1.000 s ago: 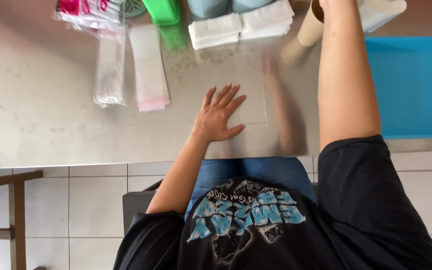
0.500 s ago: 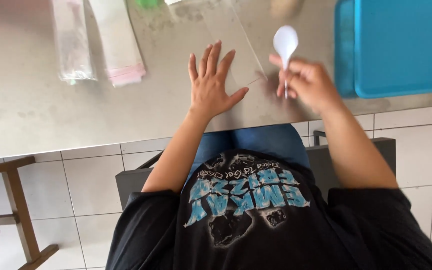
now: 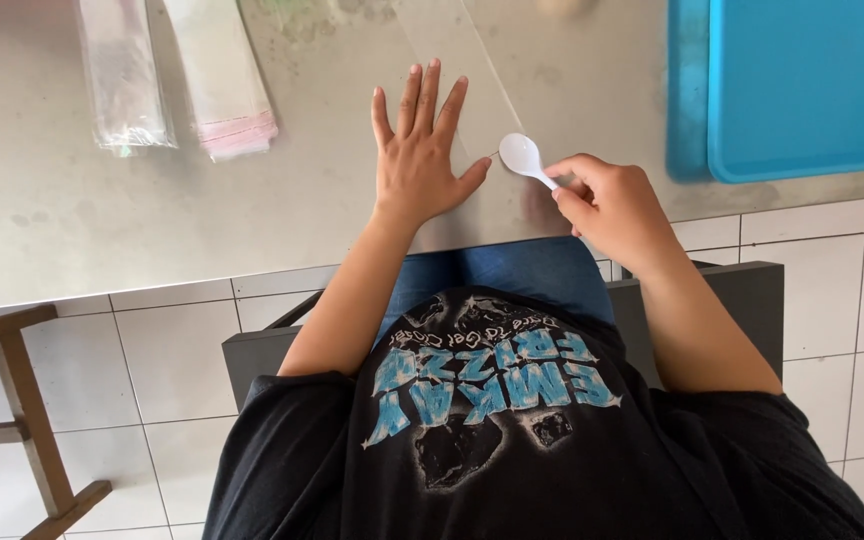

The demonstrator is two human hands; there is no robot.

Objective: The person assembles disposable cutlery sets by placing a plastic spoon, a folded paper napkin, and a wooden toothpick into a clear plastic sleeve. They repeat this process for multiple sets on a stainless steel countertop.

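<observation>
The spoon [image 3: 522, 155] is in my right hand [image 3: 612, 205], a small white plastic one, its bowl pointing out to the left just above the desk [image 3: 42, 220] and right at the edge of the clear bag [image 3: 457, 60]. I judge it very light and stiff, a bit slick, and likely to snap if bent hard; the handle is the place to grip it, and that is where I have it, my fingers curled closed around the handle so only the bowl and a short bit of stem show

The bag lies flat on the desk, thin, see-through film that I judge limp and slippery, apt to slide or crumple, so it is best held down with a flat palm or pinched at its open edge. My left hand [image 3: 420, 165] does just that: fully open, fingers spread, palm pressed on the bag's near end, gripping nothing

Further left on the desk lie two packs of bags [image 3: 122, 75], one with a pink edge. A blue tray [image 3: 802, 90] sits at the right, well apart from the spoon. Below the desk edge are my knees and the tiled floor [image 3: 152, 370]
</observation>
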